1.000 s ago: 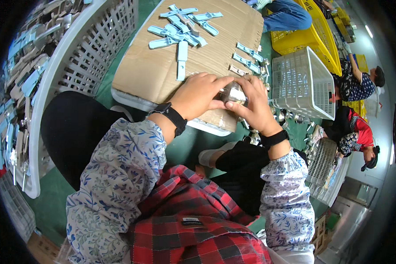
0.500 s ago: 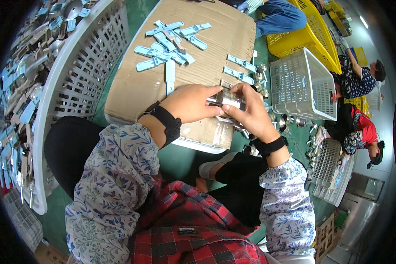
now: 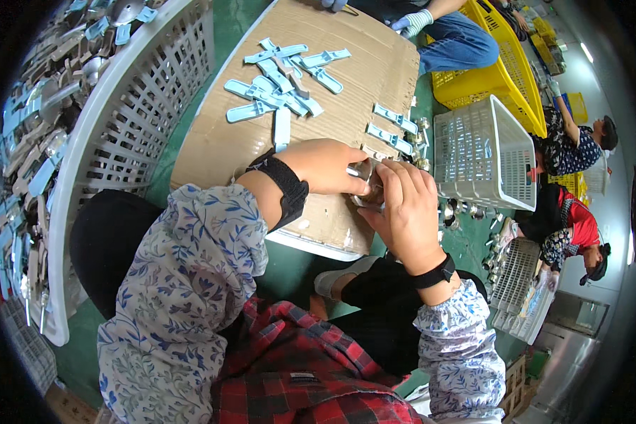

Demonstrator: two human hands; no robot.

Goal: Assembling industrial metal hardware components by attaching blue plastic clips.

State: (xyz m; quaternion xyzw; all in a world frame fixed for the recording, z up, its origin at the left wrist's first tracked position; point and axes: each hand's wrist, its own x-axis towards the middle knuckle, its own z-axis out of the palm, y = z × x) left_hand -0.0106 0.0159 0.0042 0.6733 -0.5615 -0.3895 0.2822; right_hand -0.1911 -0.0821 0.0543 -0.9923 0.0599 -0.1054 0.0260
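My left hand and my right hand meet over the near right part of a cardboard-covered work surface. Between them they grip a shiny metal piece with a rounded wall; fingers cover much of it, so its exact kind does not show. Just beyond my left wrist, one light-blue plastic handle lies by itself. A heap of similar blue handles, with a greyish one among them, is farther off. Two more blue handles rest beyond my right hand.
At left stands a big white crate by a heap of metal parts with blue and grey handles. On the right are a grey-white basket, a yellow crate and small metal parts. A co-worker's gloved hand reaches the far edge.
My right hand has turned so its back faces up, with the metal piece tilted between both hands. The view has shifted slightly. The co-worker's gloved hands have come farther into view.
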